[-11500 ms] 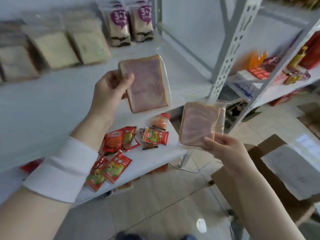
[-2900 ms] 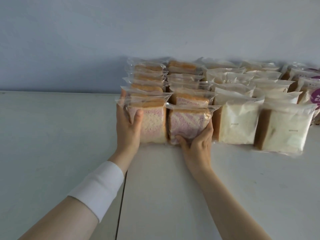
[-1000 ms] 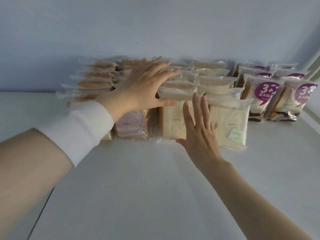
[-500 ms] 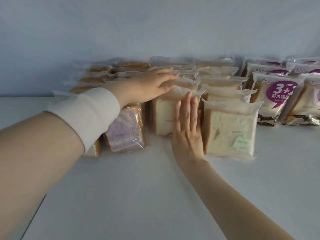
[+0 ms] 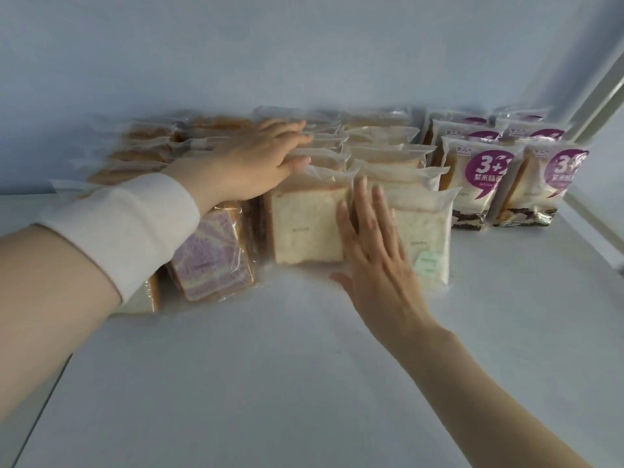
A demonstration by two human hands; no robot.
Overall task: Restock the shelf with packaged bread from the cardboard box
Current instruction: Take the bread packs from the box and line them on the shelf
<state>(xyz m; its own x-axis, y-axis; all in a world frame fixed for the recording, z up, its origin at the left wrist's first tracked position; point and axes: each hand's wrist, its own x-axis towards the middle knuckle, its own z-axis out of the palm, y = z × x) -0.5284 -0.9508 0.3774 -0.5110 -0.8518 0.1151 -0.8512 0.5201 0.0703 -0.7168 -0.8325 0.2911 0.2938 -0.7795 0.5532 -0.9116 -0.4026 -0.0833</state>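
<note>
Squared white-bread packs (image 5: 305,231) on shelf (image 5: 270,383): left grip (image 5: 256,163) flat atop, right grip (image 5: 374,261) flat against front, both wide, empty. Judged next: reach to cardboard box.

pale blue-grey wall (image 5: 304,45) behind

The front of the shelf (image 5: 270,383) lies bare, open from the near edge. Behind it, rows of bread packs (image 5: 305,228) stand close together back to the wall (image 5: 304,55). The left hand (image 5: 250,160) lies across their tops, the right hand (image 5: 374,261) flat against the front ones. Purple-labelled packs (image 5: 479,184) fill the right end, near the post (image 5: 601,96)
</note>
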